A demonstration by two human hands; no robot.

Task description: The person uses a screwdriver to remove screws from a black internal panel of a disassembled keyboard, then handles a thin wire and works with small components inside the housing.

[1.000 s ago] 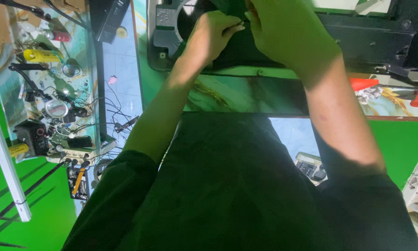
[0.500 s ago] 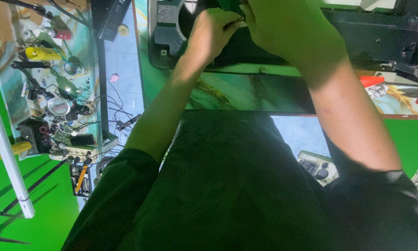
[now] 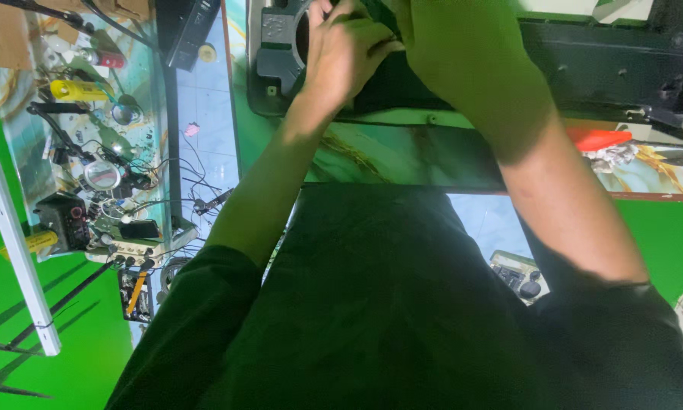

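Up close, both hands work at a black device casing (image 3: 281, 57) lying on the marbled green worktable (image 3: 387, 156). The left hand (image 3: 349, 53) curls its fingers on the casing's dark edge; the right hand (image 3: 470, 53) presses beside it, its grip hidden. A cluttered side bench (image 3: 30, 159) stands left, strewn with wires.

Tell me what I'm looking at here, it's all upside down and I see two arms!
The camera sits on a person's head and looks down, so you see their own dark shirt and two bare arms reaching forward. The left hand and the right hand are close together on a black device lying on a green table. What the fingers grip is hidden. Off to the left, a shelf holds wires, small parts and a yellow tool. A red tool lies on the right.
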